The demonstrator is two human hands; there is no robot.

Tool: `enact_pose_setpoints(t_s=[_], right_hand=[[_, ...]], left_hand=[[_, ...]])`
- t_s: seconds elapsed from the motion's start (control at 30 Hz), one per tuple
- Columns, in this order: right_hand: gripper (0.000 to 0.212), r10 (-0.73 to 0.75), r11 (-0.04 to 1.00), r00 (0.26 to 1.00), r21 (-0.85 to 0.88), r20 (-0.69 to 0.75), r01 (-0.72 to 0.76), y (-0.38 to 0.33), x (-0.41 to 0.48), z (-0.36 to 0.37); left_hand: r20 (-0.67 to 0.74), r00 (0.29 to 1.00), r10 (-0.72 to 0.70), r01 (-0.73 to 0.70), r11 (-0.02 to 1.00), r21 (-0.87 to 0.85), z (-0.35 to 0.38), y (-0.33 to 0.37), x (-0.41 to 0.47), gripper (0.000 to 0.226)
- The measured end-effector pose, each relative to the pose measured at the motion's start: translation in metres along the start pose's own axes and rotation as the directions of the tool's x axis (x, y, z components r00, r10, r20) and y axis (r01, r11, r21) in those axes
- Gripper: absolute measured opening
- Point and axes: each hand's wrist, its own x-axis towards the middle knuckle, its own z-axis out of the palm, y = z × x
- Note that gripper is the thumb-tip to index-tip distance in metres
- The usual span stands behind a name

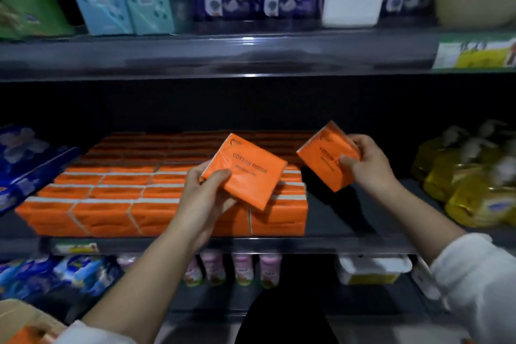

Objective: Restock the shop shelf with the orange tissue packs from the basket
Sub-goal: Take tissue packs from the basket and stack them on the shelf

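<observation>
Gripping left tissue pack in left hand over stack edge, right tissue pack in right hand above bare shelf

Two flat, rectangular, orange plastic-wrapped tissue packs printed "COTTON TISSUE." The first orange tissue pack is tilted and is pinched at its lower-left corner by the left hand, above the shelved stock. The second orange tissue pack, also tilted, is gripped at its right edge by the right hand over the bare part of the dark shop shelf. The shelved orange packs fill the shelf's left and centre in tight rows.
</observation>
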Motion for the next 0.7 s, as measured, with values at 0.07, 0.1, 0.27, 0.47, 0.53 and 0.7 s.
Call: enact_pose_setpoints(t_s=[0.07, 0.1, 0.27, 0.47, 0.53, 0.7], right_hand=[[0.042, 0.005, 0.987, 1.000, -0.159, 0.019, -0.002, 0.018, 0.015, 0.001], [0.044, 0.009, 0.972, 0.999, -0.233, 0.034, 0.000, 0.026, 0.022, 0.003], [0.050, 0.082, 0.860, 0.985, -0.510, 0.153, 0.008, 0.053, 0.059, 0.016], [0.057, 0.108, 0.755, 0.962, -0.650, 0.249, 0.083, 0.060, 0.097, 0.042], [0.057, 0.116, 0.748, 0.964, -0.659, 0.239, 0.074, 0.059, 0.106, 0.051], [0.046, 0.069, 0.713, 0.985, -0.699, 0.158, 0.062, 0.071, 0.121, 0.068]], left_hand=[[-0.025, 1.000, -0.008, 0.008, 1.000, 0.009, 0.009, -0.005, 0.009, 0.023], [-0.038, 0.999, -0.009, 0.009, 1.000, 0.011, 0.012, -0.008, 0.015, 0.023], [-0.058, 0.998, -0.030, 0.031, 0.999, 0.019, 0.017, -0.015, 0.039, 0.044], [-0.032, 0.999, -0.042, 0.040, 0.996, -0.077, 0.020, -0.015, 0.063, 0.047], [-0.020, 0.998, -0.052, 0.050, 0.995, -0.083, 0.021, -0.015, 0.069, 0.044], [-0.008, 0.996, -0.084, 0.083, 0.992, -0.094, 0.024, -0.018, 0.075, 0.009]])
